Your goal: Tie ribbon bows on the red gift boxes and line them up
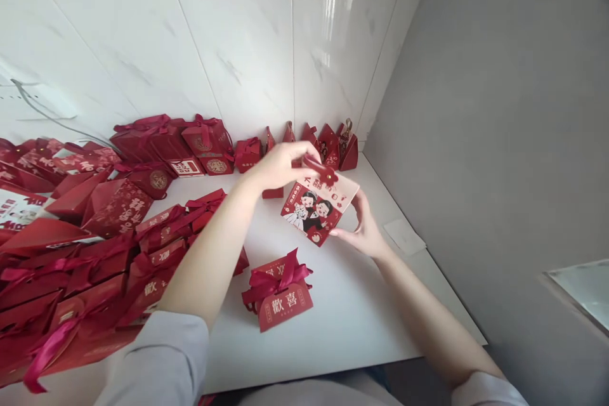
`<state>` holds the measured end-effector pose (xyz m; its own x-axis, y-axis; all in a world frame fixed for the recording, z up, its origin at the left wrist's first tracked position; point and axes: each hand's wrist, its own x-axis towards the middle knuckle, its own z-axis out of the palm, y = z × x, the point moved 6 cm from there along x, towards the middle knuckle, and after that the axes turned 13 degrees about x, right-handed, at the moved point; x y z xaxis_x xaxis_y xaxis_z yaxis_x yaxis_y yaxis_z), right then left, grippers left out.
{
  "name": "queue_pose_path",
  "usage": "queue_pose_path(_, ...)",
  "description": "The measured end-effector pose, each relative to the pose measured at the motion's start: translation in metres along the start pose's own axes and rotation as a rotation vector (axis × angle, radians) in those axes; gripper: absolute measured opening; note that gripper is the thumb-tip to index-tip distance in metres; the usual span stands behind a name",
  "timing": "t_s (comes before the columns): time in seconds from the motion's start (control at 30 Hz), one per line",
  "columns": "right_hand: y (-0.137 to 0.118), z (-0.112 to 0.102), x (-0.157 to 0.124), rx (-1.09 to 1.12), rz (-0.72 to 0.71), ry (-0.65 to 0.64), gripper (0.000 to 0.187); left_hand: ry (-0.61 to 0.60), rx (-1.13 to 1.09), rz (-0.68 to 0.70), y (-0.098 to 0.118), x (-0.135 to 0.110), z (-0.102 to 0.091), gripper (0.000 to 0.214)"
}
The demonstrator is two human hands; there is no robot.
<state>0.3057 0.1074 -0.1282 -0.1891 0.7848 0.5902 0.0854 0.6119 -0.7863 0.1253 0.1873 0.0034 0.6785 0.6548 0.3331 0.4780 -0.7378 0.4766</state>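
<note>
A red and pink gift box with a cartoon bride and groom on its front is tilted between my hands over the white table. From above, my left hand pinches the dark red strap at its top, near a small flower-shaped tab. My right hand grips the lower right side, thumb at the front and fingers partly hidden behind. Below, nearer to me, lies another red gift box tied with a crimson ribbon. Behind my left hand, part of a small red box shows.
Many red boxes with ribbons crowd the left of the table. Along the tiled wall stands a row of small red boxes. A white paper-like sheet lies by the grey panel on the right.
</note>
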Motion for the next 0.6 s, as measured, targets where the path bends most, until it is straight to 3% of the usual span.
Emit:
queue_pose_path(0.1,0.017,0.005,-0.025,-0.220,0.028,0.003,0.092,-0.094,0.032,-0.052,-0.023,0.000,0.046,0.032)
queue_pose_path(0.2,0.023,0.016,-0.040,-0.273,0.050,-0.057,0.089,-0.030,0.117,-0.192,-0.038,-0.012,0.059,0.069)
queue_pose_path(0.3,0.030,0.027,-0.040,-0.356,0.162,-0.027,0.097,0.086,0.041,-0.548,-0.059,-0.031,0.062,0.078)
queue_pose_path(0.4,0.045,0.037,-0.030,-0.381,0.329,0.015,0.100,0.055,-0.120,-0.831,-0.078,-0.048,0.082,0.070)
queue_pose_path(0.5,0.064,0.042,-0.010,-0.381,0.419,0.053,0.099,0.036,-0.213,-0.838,-0.087,-0.045,0.098,0.059)
queue_pose_path(0.6,0.084,0.041,0.013,-0.343,0.405,0.114,0.091,0.113,-0.235,-0.805,-0.084,-0.041,0.087,0.057)
